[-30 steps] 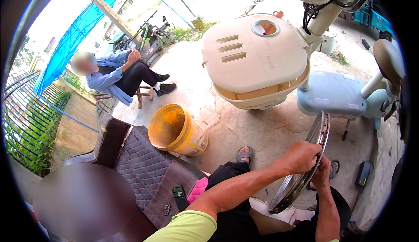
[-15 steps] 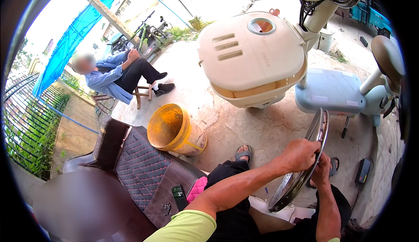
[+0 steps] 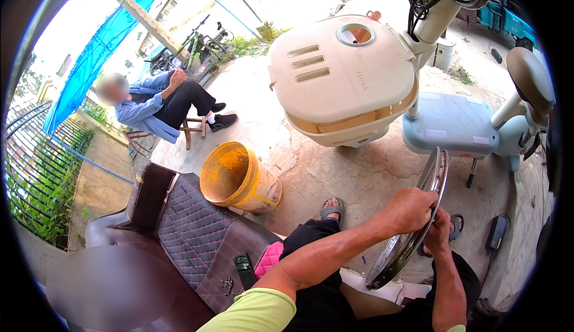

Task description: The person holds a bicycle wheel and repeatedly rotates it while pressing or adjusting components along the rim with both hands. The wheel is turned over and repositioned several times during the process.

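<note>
A bare metal wheel rim (image 3: 391, 267) stands tilted above my lap, its upper end leaning away from me. My left hand (image 3: 412, 208) is closed on the rim at about mid-height, my forearm reaching across from the left. Just below and to the right, my right hand (image 3: 439, 230) grips the same rim from its outer side. The two hands nearly touch. Whether the fingertips also hold some small part is hidden.
Left of me, a dark quilted sofa seat (image 3: 197, 230) holds a phone (image 3: 244, 271) and several small metal pieces (image 3: 227, 285). A yellow bucket (image 3: 263, 188) stands beyond. Ahead is a cream scooter (image 3: 341, 93). A seated person (image 3: 161, 104) is at far left; a black charger-like box (image 3: 495, 232) lies right.
The view has shifted very slightly. Both hands keep their grip on the rim, which has barely moved.
</note>
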### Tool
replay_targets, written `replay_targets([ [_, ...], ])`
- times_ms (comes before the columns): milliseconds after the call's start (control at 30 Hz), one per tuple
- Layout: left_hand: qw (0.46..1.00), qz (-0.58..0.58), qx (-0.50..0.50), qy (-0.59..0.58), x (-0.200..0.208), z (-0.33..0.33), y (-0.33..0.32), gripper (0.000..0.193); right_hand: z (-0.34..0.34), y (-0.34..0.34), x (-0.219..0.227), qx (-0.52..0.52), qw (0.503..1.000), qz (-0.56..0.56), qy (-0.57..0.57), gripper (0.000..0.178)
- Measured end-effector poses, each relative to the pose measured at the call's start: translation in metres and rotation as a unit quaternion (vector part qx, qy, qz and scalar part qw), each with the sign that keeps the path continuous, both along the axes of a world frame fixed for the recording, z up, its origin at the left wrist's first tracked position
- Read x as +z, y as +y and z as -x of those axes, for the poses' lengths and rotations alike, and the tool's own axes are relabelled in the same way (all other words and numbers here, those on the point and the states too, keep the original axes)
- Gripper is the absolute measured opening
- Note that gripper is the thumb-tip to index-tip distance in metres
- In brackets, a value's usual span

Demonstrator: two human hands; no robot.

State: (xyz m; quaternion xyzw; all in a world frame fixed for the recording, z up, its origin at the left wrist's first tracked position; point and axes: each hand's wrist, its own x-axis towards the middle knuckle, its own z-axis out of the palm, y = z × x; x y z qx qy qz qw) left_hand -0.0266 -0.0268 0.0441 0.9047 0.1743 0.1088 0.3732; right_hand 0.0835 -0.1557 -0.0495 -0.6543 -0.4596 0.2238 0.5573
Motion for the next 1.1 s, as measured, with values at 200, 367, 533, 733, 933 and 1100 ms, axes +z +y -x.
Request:
replay_targets([
  [200, 1.0, 0.009, 0.005, -0.017, 0.002, 0.0, 0.0, 0.012, -0.001, -0.001, 0.005, -0.002, 1.0, -0.004, 0.003, 0.014],
  [367, 1.0, 0.009, 0.002, -0.001, 0.005, 0.0, 0.001, 0.012, -0.001, -0.001, 0.002, 0.002, 1.0, 0.001, -0.004, 0.014],
  [533, 1.0, 0.004, 0.011, -0.01, 0.006, -0.001, 0.0, 0.011, -0.001, 0.0, 0.008, 0.001, 1.0, 0.004, -0.006, 0.014],
  [733, 1.0, 0.02, -0.002, -0.009, 0.001, -0.001, 0.002, 0.011, -0.001, 0.001, 0.0, 0.0, 1.0, -0.007, -0.009, 0.014],
  [933, 1.0, 0.003, 0.01, -0.009, 0.006, -0.002, -0.001, 0.01, -0.003, -0.002, 0.007, 0.001, 1.0, 0.02, -0.013, 0.014],
  [1100, 0.999, 0.028, -0.002, -0.019, 0.001, 0.0, 0.002, 0.01, -0.003, -0.002, 0.004, 0.01, 1.0, 0.012, -0.027, 0.015],
])
